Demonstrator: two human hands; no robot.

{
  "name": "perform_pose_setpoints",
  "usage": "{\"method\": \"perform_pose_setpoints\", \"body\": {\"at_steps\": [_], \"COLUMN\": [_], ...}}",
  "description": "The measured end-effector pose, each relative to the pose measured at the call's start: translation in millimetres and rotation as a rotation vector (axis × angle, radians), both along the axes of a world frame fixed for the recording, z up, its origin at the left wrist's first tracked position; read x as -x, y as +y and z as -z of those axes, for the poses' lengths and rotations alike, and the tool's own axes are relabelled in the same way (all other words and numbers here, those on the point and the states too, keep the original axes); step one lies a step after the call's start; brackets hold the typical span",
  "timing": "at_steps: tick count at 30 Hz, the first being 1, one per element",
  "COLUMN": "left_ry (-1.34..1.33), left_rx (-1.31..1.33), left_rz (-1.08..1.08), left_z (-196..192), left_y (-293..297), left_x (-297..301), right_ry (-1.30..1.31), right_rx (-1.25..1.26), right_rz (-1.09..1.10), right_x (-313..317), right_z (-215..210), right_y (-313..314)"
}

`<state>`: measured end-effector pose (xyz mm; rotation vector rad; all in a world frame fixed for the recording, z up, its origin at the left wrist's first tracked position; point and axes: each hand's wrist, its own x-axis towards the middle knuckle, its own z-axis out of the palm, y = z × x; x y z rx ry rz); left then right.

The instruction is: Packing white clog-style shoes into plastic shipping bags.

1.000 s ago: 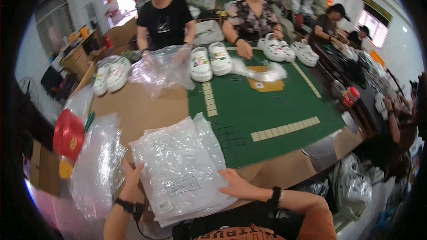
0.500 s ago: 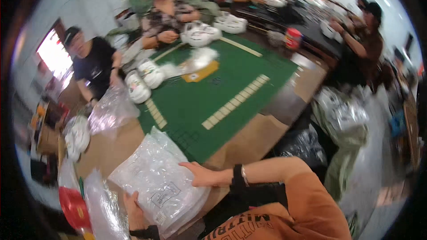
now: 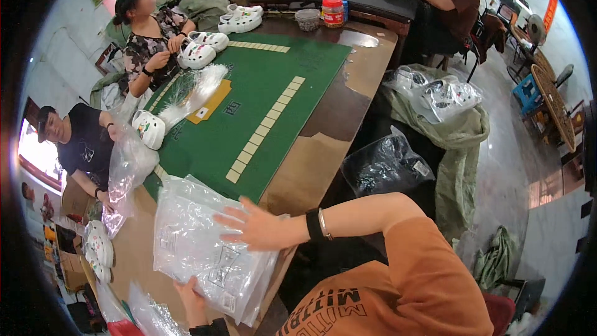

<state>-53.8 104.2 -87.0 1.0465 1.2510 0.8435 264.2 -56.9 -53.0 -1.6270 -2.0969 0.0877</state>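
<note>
A stack of clear plastic bags [image 3: 186, 242] lies flat on the brown table in front of me, with dark print and a small label near its lower part. My left hand [image 3: 191, 302] grips the near edge of the stack; some of its fingers are hidden. Over the right side of the bags is my right hand [image 3: 264, 227], fingers spread and holding nothing. Its palm faces down, and I cannot tell whether it touches the plastic.
A green mat [image 3: 273, 124] with cream tiles covers the table beyond. White clogs [image 3: 149, 129] and white fibres [image 3: 202, 90] lie on it. A co-worker at left holds a clear bag [image 3: 127, 162]. Bagged clogs [image 3: 448, 96] rest in a green sack at right. A red-lidded jar [image 3: 333, 12] stands far off.
My right hand has lifted from the bags' right edge and spread its fingers farther over them. My left hand stays at the near edge. The view has turned to the right.
</note>
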Motion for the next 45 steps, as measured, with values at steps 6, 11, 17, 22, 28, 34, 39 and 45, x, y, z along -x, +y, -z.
{"method": "perform_pose_setpoints", "body": {"at_steps": [6,11,17,22,28,34,39,45], "left_ry": [0.906,1.073,1.154,1.137,1.214,1.028,0.943,0.925], "left_rx": [-0.939,-0.753,-0.927,-0.819,-0.923,-0.964,-0.953,-0.994], "left_rz": [0.35,1.202,1.031,0.785,0.741,0.871,0.803,0.651], "left_z": [-57,-29,9,23,-10,-39,-34,-25], "left_y": [11,-29,32,81,38,-67,-102,-95], "left_x": [-47,-145,-164,-148,-152,-112,-74,-62], "right_ry": [0.016,-0.003,-0.054,-0.147,-0.022,-0.117,-0.056,-0.069], "right_rx": [-0.063,0.008,0.014,0.084,0.123,0.102,0.057,-0.102], "right_rz": [-0.265,-0.273,-0.277,-0.285,-0.248,-0.162,-0.162,-0.281], "right_x": [24,38,32,35,27,27,39,35], "right_z": [72,75,57,46,40,33,-7,-32], "right_y": [-13,-8,-19,-15,-13,7,24,37]}}
